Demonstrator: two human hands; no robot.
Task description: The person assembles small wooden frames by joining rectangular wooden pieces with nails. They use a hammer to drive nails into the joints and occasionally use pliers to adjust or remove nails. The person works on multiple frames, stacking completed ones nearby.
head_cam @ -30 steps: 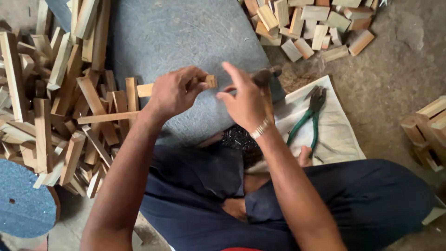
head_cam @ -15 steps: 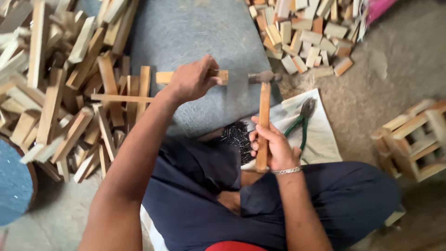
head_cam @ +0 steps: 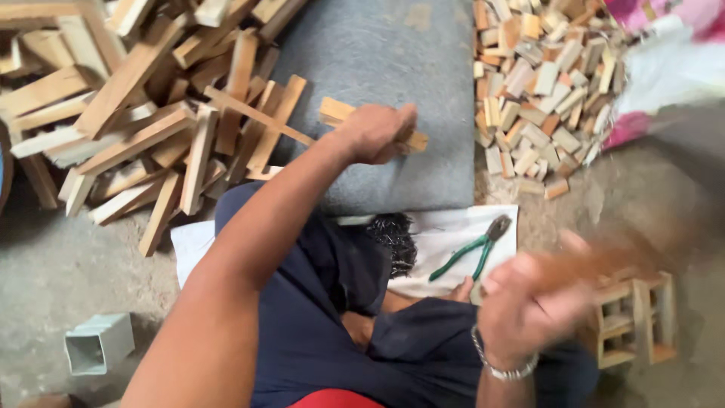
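Two hands work: left hand (head_cam: pixel 374 132) pins a wooden strip (head_cam: pixel 336 113) on a grey slab (head_cam: pixel 393 60); right hand (head_cam: pixel 529 306), blurred, grips a raised hammer handle (head_cam: pixel 604 261), which might strike fingers.

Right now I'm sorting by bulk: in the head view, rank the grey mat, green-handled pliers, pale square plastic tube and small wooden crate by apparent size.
1. Grey mat
2. Small wooden crate
3. Pale square plastic tube and green-handled pliers: too close to rank.
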